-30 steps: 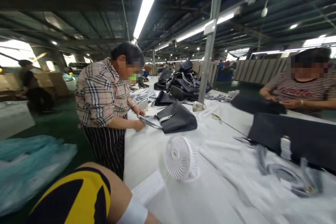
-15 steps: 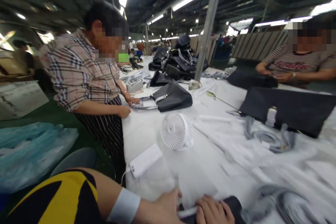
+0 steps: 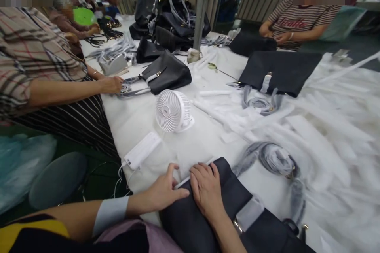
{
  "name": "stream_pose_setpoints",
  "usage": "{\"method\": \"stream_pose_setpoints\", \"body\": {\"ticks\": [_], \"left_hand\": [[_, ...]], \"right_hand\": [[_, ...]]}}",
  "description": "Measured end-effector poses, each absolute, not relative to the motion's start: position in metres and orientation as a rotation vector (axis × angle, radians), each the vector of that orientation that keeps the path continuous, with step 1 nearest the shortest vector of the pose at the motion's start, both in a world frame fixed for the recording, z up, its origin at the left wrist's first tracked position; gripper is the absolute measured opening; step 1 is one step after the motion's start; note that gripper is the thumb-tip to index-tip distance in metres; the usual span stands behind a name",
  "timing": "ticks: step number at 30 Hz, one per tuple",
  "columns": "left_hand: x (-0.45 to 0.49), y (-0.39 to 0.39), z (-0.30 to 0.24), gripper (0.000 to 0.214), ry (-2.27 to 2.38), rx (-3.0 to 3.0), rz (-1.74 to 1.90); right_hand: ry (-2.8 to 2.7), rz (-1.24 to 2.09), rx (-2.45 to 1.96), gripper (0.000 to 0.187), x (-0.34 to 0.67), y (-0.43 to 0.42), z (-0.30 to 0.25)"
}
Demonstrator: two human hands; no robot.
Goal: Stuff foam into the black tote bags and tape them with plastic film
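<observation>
A black handbag lies on the white-covered table right in front of me. My left hand is at its left edge, thumb against the black side and forefinger raised apart from it. My right hand rests flat across the bag's upper side, fingers stretched toward the far edge. A thin pale strip shows along that edge between my hands. The bag's strap tab is wrapped in clear film, with a metal buckle beside it. Beyond the bag sits a coiled, wrapped strap.
A white fan and a white power bank with a cable stand ahead. Another black bag lies near a co-worker's hand. White wrapping sheets spread over the right. A metal post rises behind, near piled bags.
My view has tipped down and shifted right, bringing more of the black bag into sight. My right hand lies flatter on it now. The co-worker at left still handles the straps.
</observation>
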State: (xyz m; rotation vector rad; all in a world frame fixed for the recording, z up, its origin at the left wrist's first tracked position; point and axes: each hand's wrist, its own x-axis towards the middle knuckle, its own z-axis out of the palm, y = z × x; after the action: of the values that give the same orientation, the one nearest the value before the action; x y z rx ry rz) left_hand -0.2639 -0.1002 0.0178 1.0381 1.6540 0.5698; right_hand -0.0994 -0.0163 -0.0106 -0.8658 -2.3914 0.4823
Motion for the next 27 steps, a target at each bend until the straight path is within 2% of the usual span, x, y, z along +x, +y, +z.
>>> {"method": "stream_pose_setpoints", "body": {"ticks": [3, 6, 8, 12, 16, 22, 27], "left_hand": [[-0.263, -0.102, 0.035, 0.066, 1.796, 1.304, 0.558], [-0.265, -0.091, 0.046, 0.049, 1.812, 1.697, 0.61], [-0.271, -0.073, 0.045, 0.041, 1.739, 1.82, 0.483], [-0.29, -0.039, 0.034, 0.036, 1.66, 1.82, 0.1], [-0.303, -0.031, 0.031, 0.038, 1.619, 1.849, 0.001], [-0.311, -0.035, 0.028, 0.014, 1.451, 1.886, -0.033], [-0.32, -0.042, 0.023, 0.009, 1.459, 1.859, 0.118]], "right_hand": [[-2.421, 0.483, -0.879, 0.024, -0.1, -0.016, -0.009], [-2.418, 0.478, -0.876, 0.027, -0.1, -0.016, -0.008], [-2.394, 0.468, -0.875, 0.029, -0.099, -0.016, -0.008], [-2.358, 0.492, -0.873, 0.028, -0.097, -0.016, -0.009], [-2.346, 0.508, -0.865, 0.026, -0.097, -0.016, -0.008], [-2.354, 0.481, -0.881, 0.026, -0.099, -0.016, -0.006], [-2.345, 0.534, -0.883, 0.025, -0.099, -0.016, -0.006]]}}
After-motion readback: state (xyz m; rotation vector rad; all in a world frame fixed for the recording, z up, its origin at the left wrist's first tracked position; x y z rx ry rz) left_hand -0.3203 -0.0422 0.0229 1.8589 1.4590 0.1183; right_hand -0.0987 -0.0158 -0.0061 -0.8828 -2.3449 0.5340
